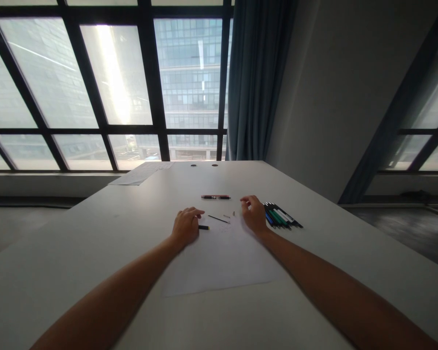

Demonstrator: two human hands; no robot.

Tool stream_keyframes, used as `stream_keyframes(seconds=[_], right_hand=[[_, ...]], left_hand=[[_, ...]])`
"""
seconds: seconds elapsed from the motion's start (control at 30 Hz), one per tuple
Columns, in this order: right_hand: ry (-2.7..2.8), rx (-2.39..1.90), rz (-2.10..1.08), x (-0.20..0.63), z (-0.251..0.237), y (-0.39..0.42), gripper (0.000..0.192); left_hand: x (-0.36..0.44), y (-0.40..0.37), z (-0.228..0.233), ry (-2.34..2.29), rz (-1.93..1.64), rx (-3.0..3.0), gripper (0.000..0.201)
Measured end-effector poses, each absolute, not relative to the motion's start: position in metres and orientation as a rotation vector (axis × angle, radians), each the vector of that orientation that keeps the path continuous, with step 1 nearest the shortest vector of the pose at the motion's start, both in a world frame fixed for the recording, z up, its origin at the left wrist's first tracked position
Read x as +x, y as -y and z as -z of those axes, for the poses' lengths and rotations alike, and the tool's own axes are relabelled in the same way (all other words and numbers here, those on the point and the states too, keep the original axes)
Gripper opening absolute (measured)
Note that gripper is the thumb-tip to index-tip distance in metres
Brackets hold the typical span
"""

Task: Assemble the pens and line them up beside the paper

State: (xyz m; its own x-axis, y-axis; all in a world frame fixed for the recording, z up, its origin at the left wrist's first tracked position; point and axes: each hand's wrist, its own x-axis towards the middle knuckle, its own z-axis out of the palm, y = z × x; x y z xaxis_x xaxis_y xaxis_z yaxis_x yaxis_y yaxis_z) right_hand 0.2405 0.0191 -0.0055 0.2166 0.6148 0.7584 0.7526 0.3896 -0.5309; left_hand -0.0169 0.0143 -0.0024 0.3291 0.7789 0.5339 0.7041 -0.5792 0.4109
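My left hand (186, 224) rests on the white table (113, 228) at the upper left edge of a white paper sheet (219, 260), fingers curled over a short black pen part with a yellow tip (203, 227). My right hand (253, 213) lies at the sheet's upper right edge, fingers bent, nothing visibly in it. Between the hands lie a thin dark refill (219, 219) and two tiny pen parts (229, 215). A red and black pen (215, 197) lies just beyond. A row of several pens (282, 216) sits right beside my right hand.
Loose paper sheets (142, 173) lie at the table's far left corner, near two round cable holes (203, 165). Behind the table stand large windows (113, 87), a blue curtain (255, 78) and a grey wall.
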Motion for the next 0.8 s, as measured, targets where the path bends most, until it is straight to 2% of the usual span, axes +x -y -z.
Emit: stream_keyframes(seconds=[0.1,0.2,0.37,0.53,0.8], right_hand=[[1.454,-1.230,0.182,0.241,0.004,-0.018,0.020],[1.622,-1.208,0.236,0.236,0.003,-0.013,0.015],[2.017,-1.260,0.269,0.221,0.004,-0.002,0.008],[2.171,-1.400,0.247,0.216,0.001,0.003,0.004],[2.104,-1.500,0.253,0.213,-0.002,0.003,0.009]], left_hand=[[-0.020,-0.015,-0.001,-1.478,-1.304,2.221,0.040],[-0.022,-0.013,-0.004,-1.533,-1.348,2.173,0.036],[-0.015,-0.006,-0.005,-1.437,-1.128,2.485,0.028],[-0.011,-0.003,-0.002,-1.317,-0.819,2.762,0.018],[-0.013,-0.007,0.000,-1.343,-0.792,2.677,0.020]])
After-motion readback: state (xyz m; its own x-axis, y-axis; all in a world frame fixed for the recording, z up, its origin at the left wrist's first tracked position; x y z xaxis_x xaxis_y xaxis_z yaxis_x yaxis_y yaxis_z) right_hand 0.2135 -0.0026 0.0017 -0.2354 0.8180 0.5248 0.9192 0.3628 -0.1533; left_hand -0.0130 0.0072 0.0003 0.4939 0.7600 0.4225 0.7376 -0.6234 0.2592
